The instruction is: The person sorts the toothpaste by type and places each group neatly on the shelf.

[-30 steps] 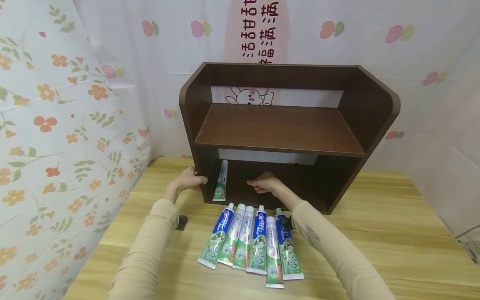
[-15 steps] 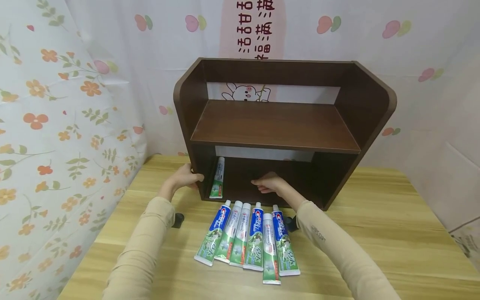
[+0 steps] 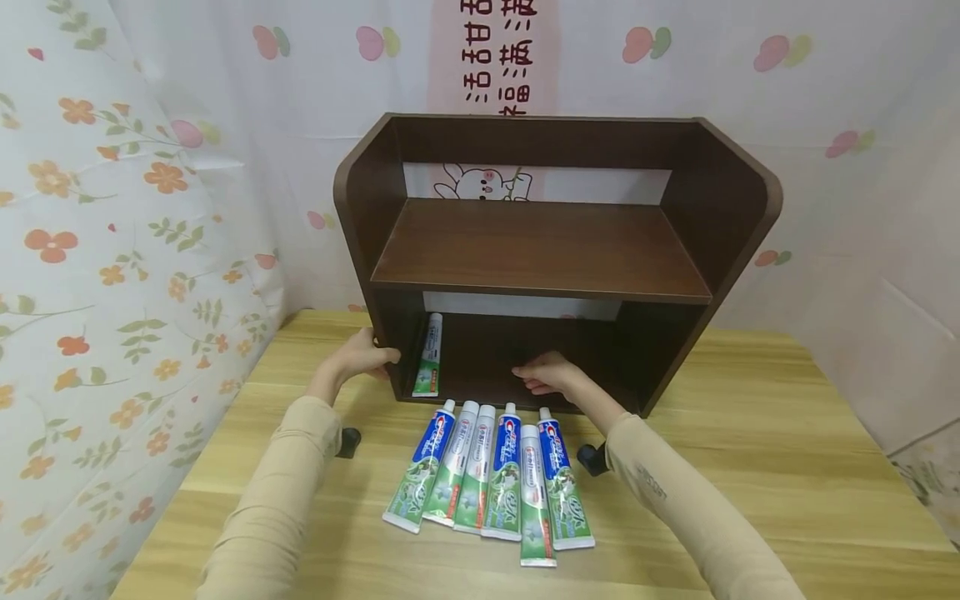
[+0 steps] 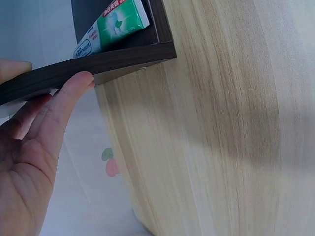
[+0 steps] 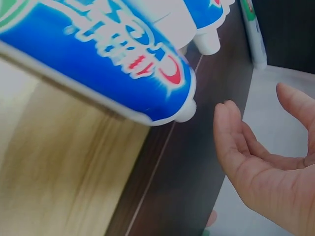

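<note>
Head view shows a dark wooden shelf unit (image 3: 551, 258) standing on a light wooden table (image 3: 750, 467), backed by a white patterned curtain (image 3: 825, 167). The left hand (image 3: 360, 357) grips the unit's left side panel near its foot, thumb in front and fingers behind, as the left wrist view confirms. The right hand (image 3: 546, 373) sits at the mouth of the lower compartment with relaxed, slightly curved fingers, holding nothing; the right wrist view shows its palm bare above the dark board. One toothpaste tube (image 3: 429, 357) lies inside the lower compartment, close against the left panel. Six more toothpaste tubes (image 3: 487, 475) lie side by side on the table just in front of the unit, caps toward it, between the two beige sleeves. The upper shelf board overhangs the lower opening.
</note>
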A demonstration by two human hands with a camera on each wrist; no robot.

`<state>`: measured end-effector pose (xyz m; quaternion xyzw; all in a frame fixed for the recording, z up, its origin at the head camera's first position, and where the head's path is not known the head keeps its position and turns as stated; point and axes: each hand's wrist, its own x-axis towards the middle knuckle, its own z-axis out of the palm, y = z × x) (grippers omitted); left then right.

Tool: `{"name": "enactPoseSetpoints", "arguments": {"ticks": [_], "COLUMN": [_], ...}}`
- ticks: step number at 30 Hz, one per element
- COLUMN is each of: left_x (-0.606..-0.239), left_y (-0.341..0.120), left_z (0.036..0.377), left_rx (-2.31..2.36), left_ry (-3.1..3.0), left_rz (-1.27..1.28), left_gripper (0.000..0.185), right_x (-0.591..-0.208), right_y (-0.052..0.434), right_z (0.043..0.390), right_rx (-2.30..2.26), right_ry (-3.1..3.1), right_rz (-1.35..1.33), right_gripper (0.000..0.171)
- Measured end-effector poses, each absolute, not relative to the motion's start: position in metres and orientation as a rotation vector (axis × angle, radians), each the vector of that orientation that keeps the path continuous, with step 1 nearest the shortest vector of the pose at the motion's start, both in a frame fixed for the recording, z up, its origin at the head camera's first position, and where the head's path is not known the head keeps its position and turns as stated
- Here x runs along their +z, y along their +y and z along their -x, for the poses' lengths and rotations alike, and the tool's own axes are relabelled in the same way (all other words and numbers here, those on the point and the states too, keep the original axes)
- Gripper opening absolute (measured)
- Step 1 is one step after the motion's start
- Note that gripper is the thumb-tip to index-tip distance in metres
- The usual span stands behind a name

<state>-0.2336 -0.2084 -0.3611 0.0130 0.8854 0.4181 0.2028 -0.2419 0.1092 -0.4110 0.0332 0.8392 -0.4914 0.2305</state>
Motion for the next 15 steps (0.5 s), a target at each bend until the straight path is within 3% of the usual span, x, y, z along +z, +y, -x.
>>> {"name": "enactPoseSetpoints", "arguments": {"ticks": [15], "left_x": [-0.361], "left_y": [-0.208], "left_z": [0.234], "left_rx": [1.215], "left_ry": [2.451], "left_rz": [-0.061], "left_gripper": [0.065], "right_x": [-0.415], "right_y": [0.136], "right_z": [0.224], "right_rx": [-1.351], "right_ry": [2.281], "right_rz": [-0.092], "right_gripper": [0.049]}}
